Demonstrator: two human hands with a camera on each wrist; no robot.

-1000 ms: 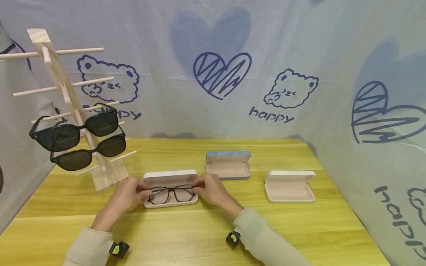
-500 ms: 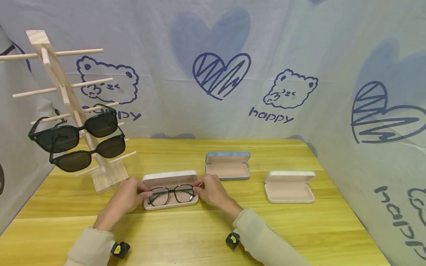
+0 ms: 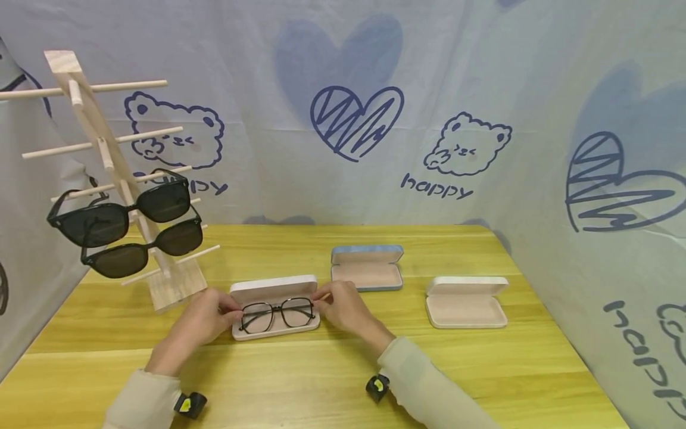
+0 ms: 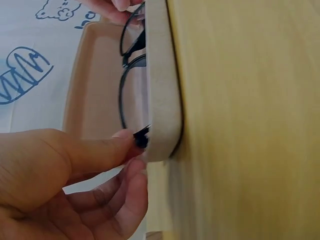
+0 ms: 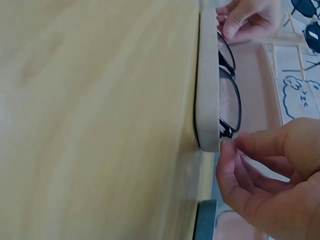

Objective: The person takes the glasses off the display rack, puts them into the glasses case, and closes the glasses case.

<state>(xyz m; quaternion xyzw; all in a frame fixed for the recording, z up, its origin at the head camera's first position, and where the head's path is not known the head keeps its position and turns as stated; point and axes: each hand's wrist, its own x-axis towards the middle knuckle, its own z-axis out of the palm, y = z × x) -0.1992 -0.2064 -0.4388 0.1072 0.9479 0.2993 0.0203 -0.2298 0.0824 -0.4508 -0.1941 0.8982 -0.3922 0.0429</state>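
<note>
The left hand (image 3: 203,317) and right hand (image 3: 344,307) pinch opposite ends of the black-framed glasses (image 3: 276,308). These sit in the open white case (image 3: 274,282) — nearer and further left than the blue case (image 3: 367,254).

Both sleeves (image 3: 434,384) are beige, the black wrist pieces (image 3: 196,406) marked yellow.

Eyeglasses (image 4: 125,61) partly out of sight behind the case wall (image 4: 165,85) in the left wrist view.
</note>
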